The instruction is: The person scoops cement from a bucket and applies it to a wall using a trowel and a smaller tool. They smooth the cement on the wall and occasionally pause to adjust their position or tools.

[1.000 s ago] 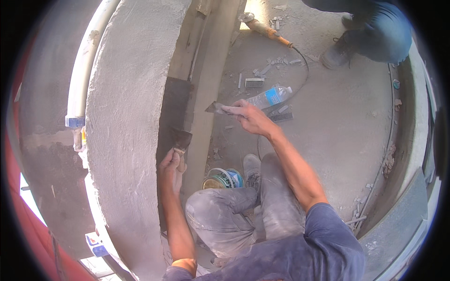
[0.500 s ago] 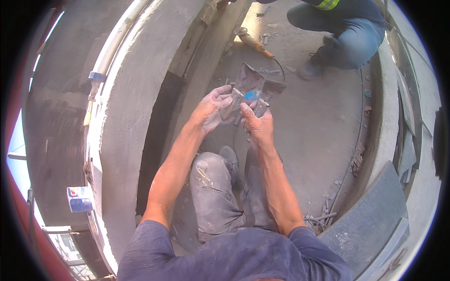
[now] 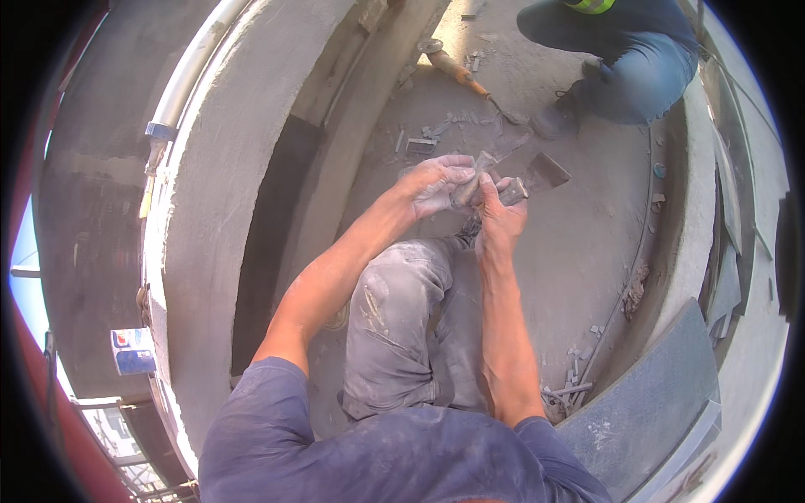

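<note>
Pinching one scraper (image 3: 549, 170) each between fingers (image 3: 457, 162), left hand (image 3: 434, 184) and right hand (image 3: 501, 221) hold two.

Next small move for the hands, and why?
I'd steady the second tool's handle in the left hand, then ease the right hand slightly away with its scraper. The handles crowd together between the hands, and the right thumb appears to touch that second handle, so separating them should likely give clearer control.

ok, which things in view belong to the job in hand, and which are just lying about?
In use:
dark flat-bladed scraper, right hand
grey stick-handled tool, blade blurred, left hand

Apparently lying about:
orange long-bodied grinder
pale grey broken fragments
grey rectangular block
</note>
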`<state>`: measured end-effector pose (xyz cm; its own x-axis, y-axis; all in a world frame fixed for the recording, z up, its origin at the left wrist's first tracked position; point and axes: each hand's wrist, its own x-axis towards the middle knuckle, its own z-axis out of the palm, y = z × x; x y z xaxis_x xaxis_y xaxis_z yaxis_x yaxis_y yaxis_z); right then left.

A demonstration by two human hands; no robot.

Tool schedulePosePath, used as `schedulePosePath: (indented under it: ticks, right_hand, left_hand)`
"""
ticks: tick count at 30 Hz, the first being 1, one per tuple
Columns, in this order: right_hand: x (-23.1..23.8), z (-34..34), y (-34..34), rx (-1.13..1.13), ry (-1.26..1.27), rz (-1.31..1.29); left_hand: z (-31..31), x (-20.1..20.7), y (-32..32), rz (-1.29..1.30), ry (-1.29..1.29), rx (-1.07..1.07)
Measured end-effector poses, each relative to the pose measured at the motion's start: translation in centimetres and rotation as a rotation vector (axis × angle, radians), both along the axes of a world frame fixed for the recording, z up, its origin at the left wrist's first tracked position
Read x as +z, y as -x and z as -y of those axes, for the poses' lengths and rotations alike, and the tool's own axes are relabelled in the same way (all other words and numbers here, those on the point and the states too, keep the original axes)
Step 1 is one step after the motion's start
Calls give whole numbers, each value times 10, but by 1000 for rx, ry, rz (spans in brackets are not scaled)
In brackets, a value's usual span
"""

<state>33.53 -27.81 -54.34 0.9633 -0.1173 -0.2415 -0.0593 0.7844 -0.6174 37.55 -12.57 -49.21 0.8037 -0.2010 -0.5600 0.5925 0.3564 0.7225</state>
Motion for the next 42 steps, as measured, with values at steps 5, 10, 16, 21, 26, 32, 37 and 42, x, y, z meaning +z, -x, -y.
schedulePosePath:
  ticks: [5, 10, 16, 21, 26, 32, 37, 42]
  right_hand:
    - [-34, -15, -45, -29, 29, -2]
    - [-55, -29, -101, -34, 97, -53]
    - [-121, -30, -157, 56, 212, -187]
    - [-143, -49, -171, 263, 346, -196]
    - [-145, -51, -193, 321, 400, -150]
    - [-164, -59, -213, 411, 294, -134]
    - [-168, -56, -217, 435, 250, -220]
    - [-178, -50, -221, 421, 274, -205]
  left_hand:
    - [10, -42, -44, -22, 78, 125]
    - [-15, -76, -95, -3, 86, 88]
    - [-114, -130, -161, -37, -543, 184]
    - [-284, -179, -182, -39, -1386, 189]
    - [-348, -169, -212, -122, -2022, -112]
    - [-389, -155, -206, -371, -2252, -471]
    - [-408, -144, -213, -550, -2334, -674]
    - [-409, -140, -220, -590, -2319, -743]
